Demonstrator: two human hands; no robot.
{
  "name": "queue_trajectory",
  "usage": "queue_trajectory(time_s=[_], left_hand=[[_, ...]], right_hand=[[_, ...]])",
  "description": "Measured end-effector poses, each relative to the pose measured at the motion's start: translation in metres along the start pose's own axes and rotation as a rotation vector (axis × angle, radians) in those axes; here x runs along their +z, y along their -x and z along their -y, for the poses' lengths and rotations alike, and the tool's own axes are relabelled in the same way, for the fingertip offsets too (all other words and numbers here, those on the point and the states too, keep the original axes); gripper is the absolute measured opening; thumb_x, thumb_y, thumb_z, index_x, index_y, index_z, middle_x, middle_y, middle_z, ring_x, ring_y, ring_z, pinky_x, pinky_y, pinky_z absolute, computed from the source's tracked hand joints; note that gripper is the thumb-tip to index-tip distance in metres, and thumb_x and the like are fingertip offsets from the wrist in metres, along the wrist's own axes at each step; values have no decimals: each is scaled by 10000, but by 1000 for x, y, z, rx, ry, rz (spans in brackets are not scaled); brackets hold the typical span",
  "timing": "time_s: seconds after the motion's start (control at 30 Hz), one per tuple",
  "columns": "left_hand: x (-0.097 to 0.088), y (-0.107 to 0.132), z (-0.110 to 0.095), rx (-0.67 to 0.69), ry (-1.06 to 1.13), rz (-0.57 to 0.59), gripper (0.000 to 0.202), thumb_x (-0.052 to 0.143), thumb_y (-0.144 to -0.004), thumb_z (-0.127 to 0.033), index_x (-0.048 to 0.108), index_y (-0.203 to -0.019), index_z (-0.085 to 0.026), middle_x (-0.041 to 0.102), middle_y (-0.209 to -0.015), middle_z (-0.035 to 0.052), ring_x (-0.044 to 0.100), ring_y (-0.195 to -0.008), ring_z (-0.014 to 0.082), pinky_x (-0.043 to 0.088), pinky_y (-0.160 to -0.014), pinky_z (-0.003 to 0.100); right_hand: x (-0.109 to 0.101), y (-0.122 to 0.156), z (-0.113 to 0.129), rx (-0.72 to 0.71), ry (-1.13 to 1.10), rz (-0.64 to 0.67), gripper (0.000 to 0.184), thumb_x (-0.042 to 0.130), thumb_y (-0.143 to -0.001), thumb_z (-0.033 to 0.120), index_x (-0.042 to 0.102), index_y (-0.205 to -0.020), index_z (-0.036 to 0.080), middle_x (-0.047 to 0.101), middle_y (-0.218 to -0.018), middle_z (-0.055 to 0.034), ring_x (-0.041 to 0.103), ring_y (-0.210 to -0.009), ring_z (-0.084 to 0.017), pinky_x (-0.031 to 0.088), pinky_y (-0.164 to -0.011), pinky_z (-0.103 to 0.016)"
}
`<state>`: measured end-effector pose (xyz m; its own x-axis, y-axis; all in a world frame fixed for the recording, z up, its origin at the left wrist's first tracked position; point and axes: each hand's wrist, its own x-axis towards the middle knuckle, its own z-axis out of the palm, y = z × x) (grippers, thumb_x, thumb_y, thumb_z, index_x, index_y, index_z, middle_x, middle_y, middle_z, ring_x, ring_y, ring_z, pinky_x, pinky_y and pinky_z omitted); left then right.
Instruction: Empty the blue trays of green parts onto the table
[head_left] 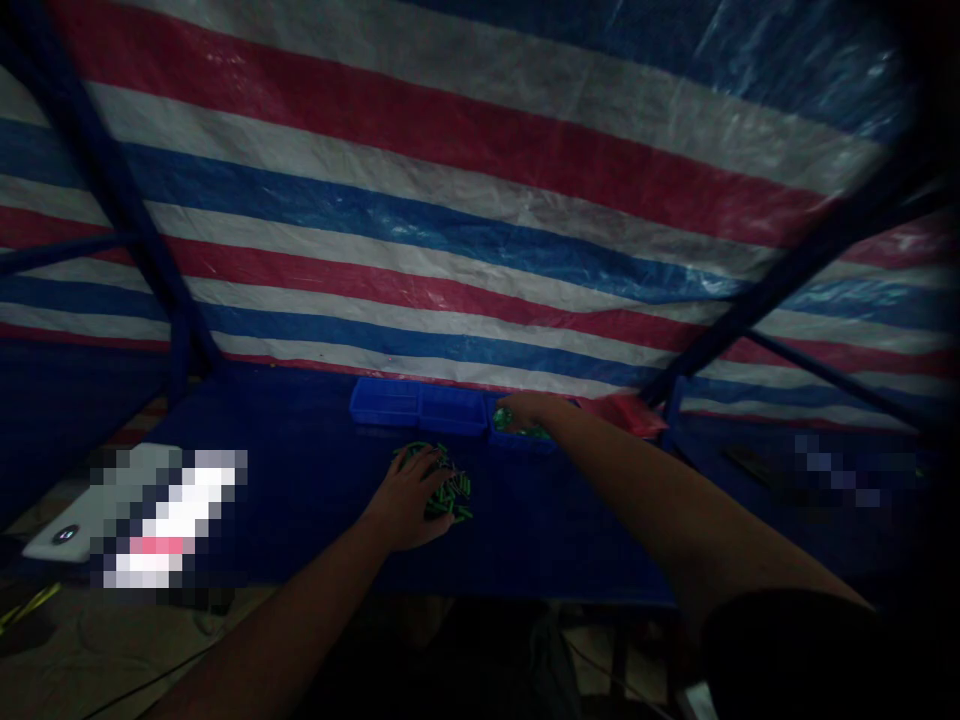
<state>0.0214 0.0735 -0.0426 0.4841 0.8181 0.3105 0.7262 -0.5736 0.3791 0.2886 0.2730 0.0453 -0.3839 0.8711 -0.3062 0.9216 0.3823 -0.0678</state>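
My left hand (409,498) rests on a loose pile of small green cylindrical pieces (451,492) on the blue tabletop, its fingers spread over the pile's left side. My right arm stretches far forward. My right hand (519,408) is cupped over a clump of green pieces (508,420) at the third of three blue plastic trays (523,442). Its fingers hide whether any pieces are in its grip. The other trays (384,402) (452,410) stand side by side to the left.
A red plastic bag (626,413) lies to the right of the trays. A dark flat object (746,463) lies further right. At the left is a white sheet (90,505), partly pixelated. Dark blue frame posts and a striped tarpaulin (450,200) stand behind.
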Motion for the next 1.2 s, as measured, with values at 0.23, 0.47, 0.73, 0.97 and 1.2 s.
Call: queue_trajectory(time_s=[0.23,0.47,0.73,0.97,1.2], left_hand=[[0,0,2,-1,-3,4,672,693,-773,-462,481,-1392,-309,432,-1504,78,293,-1451,327,164,-1200,590],[0,1,1,-1,-9,20,641,674,-795,-470,499,-1387,-295,431,-1504,78,286,-1454,320,145,-1209,584],[-1,0,2,8,-16,8,652,690,-775,-438,501,-1383,-295,449,-1488,81,315,-1436,329,160,-1205,585],[3,1,5,18,-24,1,616,675,-783,-436,517,-1360,-289,439,-1496,76,312,-1438,324,178,-1205,577],[3,1,5,37,-30,4,590,644,-815,-454,513,-1365,-287,451,-1486,83,323,-1430,324,181,-1197,589]], right_hand=[[0,-2,-4,58,7,118,472,813,-613,203,733,-1072,282,737,-1038,-60,698,-867,-254,540,-787,-379],[6,-5,-4,77,18,86,499,805,-597,131,736,-1079,240,737,-1033,-92,691,-865,-267,527,-775,-370],[4,5,0,69,96,3,366,810,-621,181,750,-980,135,731,-1020,-149,676,-915,-287,500,-811,-341],[1,20,-14,40,93,-76,320,760,-706,216,736,-1023,184,727,-1066,-95,669,-975,-263,495,-857,-319],[-14,38,-32,30,60,-190,403,701,-795,240,672,-1189,160,687,-1194,-122,618,-1116,-269,443,-956,-313]])
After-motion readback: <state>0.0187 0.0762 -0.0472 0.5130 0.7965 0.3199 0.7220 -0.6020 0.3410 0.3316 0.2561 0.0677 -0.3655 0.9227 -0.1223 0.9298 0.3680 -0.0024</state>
